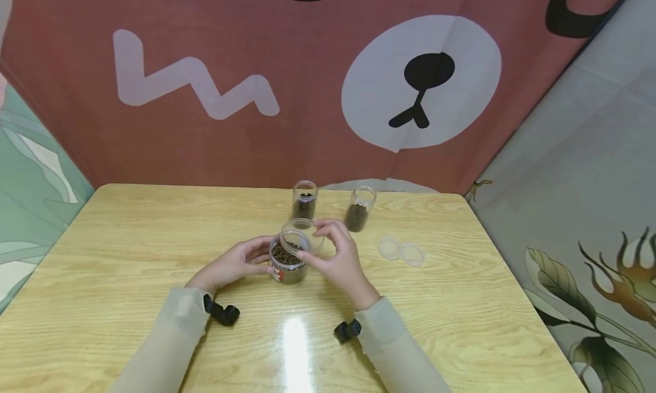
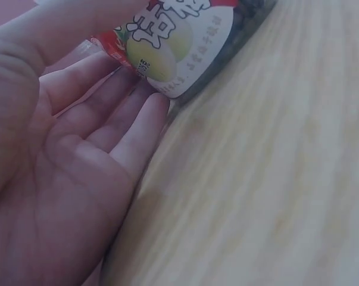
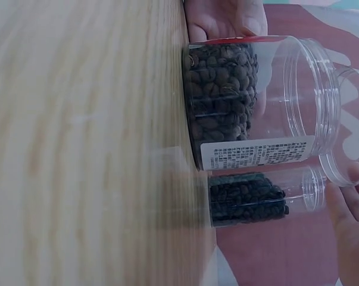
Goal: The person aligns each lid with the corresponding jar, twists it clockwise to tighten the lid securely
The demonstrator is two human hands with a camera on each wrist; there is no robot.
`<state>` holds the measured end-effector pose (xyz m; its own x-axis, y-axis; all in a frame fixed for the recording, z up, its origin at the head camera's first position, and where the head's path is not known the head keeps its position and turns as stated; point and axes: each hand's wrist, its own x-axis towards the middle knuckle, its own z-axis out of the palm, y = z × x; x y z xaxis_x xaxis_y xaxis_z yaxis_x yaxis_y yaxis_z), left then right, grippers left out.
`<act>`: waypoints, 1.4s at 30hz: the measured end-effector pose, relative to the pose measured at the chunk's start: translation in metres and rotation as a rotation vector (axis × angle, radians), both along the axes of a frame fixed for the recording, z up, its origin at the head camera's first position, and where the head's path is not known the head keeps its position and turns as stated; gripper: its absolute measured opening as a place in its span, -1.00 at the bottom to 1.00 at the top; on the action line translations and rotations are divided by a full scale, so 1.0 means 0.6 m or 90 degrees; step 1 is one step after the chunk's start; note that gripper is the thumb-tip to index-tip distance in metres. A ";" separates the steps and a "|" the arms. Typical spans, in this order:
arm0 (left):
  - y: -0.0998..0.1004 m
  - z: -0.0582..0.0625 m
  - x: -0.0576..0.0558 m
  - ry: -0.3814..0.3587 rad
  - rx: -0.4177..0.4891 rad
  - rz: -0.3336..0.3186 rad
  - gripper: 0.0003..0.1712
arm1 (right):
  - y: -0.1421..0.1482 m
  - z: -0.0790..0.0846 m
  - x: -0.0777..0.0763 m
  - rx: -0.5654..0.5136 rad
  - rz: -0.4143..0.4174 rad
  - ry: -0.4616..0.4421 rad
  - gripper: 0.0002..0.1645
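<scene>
A wide clear jar (image 1: 290, 275) of brown beans, mouth uncovered, stands upright on the table. It has a red-and-white label (image 2: 185, 50) with printed fruit, and a white text sticker (image 3: 250, 152). My left hand (image 1: 243, 260) grips its left side, thumb toward me and fingers round behind. Above the mouth, my right hand (image 1: 338, 259) pinches a clear round lid (image 1: 314, 240) by its edge between thumb and fingers. The lid is tilted and overlaps the jar's rim in the head view; in the right wrist view the lid (image 3: 353, 122) is close by the mouth.
Two narrower clear jars stand behind: one with dark beans (image 1: 304, 207) straight back, another with brown contents (image 1: 357, 215) to its right. Two thin clear discs (image 1: 389, 249) lie side by side on the wooden table (image 1: 128, 239), right of my right hand. A patterned cloth (image 1: 307, 148) hangs behind.
</scene>
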<state>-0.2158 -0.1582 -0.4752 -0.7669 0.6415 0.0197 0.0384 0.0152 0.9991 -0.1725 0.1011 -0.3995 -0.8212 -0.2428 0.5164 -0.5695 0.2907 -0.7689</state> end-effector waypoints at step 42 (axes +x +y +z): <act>0.000 -0.001 0.004 -0.025 -0.010 0.015 -0.09 | -0.009 -0.075 -0.028 0.002 0.083 -0.071 -0.50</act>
<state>-0.2136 -0.1579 -0.4760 -0.7816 0.6234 -0.0199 -0.0006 0.0311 0.9995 -0.1896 0.0958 -0.4445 -0.8350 -0.3525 0.4226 -0.5134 0.2224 -0.8289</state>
